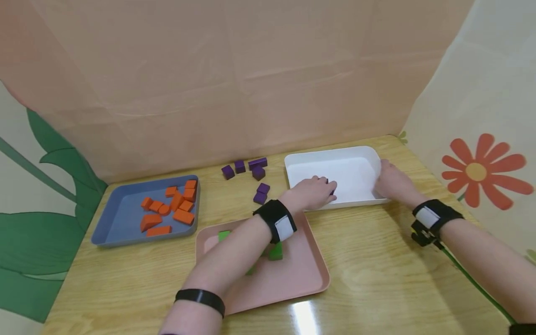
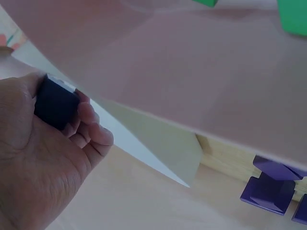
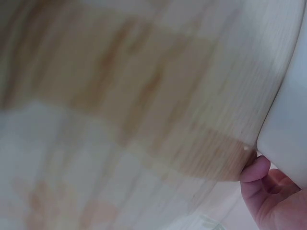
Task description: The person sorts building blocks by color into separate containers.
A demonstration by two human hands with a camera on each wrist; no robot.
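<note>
My left hand [image 1: 313, 193] is over the near side of the white tray [image 1: 349, 173]. Between thumb and fingers it pinches a dark purple block [image 2: 56, 103], mostly hidden by the hand in the head view. At the tray's right end, my right hand [image 1: 393, 184] grips the rim; its curled fingers show beside the tray's corner [image 3: 288, 129] in the right wrist view. Left of the white tray, several purple blocks [image 1: 258, 173] lie on the wooden table.
A pink tray [image 1: 297, 277] with green blocks [image 1: 275, 252] stands under my left forearm. Further left is a blue-grey tray [image 1: 121, 214] holding several orange blocks [image 1: 183, 216]. A paper-like backdrop [image 1: 234, 83] rises behind the table [image 1: 364, 270].
</note>
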